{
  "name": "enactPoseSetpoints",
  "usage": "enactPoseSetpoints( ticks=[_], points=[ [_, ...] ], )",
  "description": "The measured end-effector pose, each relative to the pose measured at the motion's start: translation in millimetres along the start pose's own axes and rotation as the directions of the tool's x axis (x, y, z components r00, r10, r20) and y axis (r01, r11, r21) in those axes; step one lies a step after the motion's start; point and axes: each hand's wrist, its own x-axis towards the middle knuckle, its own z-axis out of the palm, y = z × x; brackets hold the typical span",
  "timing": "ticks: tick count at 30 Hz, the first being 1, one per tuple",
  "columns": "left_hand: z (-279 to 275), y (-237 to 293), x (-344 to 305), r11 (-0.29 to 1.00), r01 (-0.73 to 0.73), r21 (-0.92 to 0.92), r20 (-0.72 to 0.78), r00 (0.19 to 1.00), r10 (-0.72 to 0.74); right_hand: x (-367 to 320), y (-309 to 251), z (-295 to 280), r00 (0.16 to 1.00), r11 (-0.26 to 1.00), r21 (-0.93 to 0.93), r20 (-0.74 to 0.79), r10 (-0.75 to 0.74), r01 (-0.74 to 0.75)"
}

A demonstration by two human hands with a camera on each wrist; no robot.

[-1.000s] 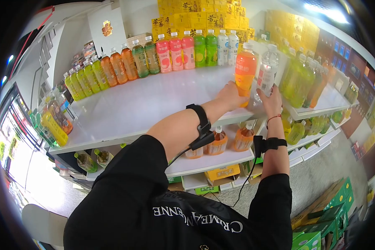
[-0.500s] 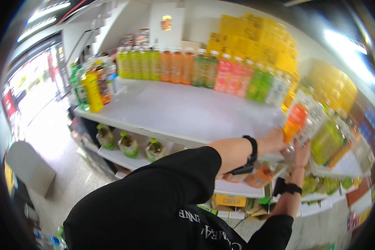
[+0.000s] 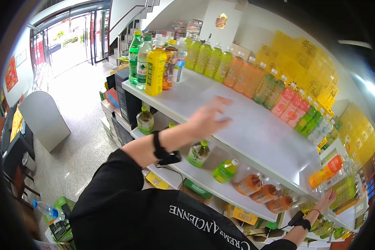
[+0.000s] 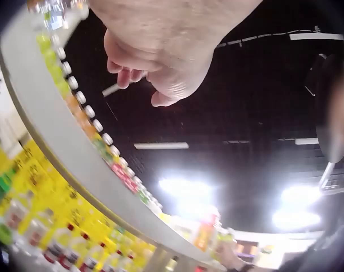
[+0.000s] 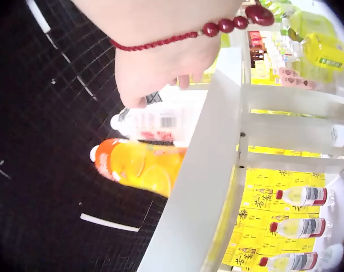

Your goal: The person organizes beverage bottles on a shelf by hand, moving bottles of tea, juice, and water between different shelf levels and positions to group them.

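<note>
My left hand point(image 3: 209, 117) is stretched over the white shelf top point(image 3: 254, 129) with its fingers loosely spread and nothing in them. Nearest to it on the left, a cluster of mixed bottles stands at the shelf end, a yellow bottle point(image 3: 156, 71) in front. At the far right corner my right hand point(image 3: 327, 201) grips a clear bottle with a pale label point(image 5: 166, 122), fingers partly hidden behind the wrist. Beside that bottle stands an orange drink bottle point(image 3: 326, 171) with a white cap, touched by neither hand.
A row of drink bottles lines the back edge, from yellow-green bottles point(image 3: 204, 57) through pink bottles point(image 3: 293, 104) to white ones. Below, a lower shelf holds green-labelled bottles point(image 3: 199, 153) and orange ones point(image 3: 250, 184). Yellow cartons point(image 3: 302, 58) are stacked behind. A grey panel point(image 3: 45, 121) stands on the floor.
My left hand has left the orange bottle and swung left across the shelf, its fingers now loose. The right hand stays at the right corner with the clear bottle. The head view has turned left.
</note>
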Motion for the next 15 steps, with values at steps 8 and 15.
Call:
enactPoseSetpoints(
  ticks=[8, 15],
  points=[
    [-194.5, -115.4, -64.6, 0.834, 0.317, 0.451, -0.393, 0.91, -0.133, -92.2, -77.0, 155.1, 0.814, 0.776, 0.459, 0.171, -0.554, 0.432],
    [-199.2, -147.5, -83.4, 0.823, 0.351, 0.446, -0.174, 0.936, -0.306, -354.8, -357.9, 322.4, 0.374, 0.857, 0.493, 0.775, -0.51, 0.148]
  ],
)
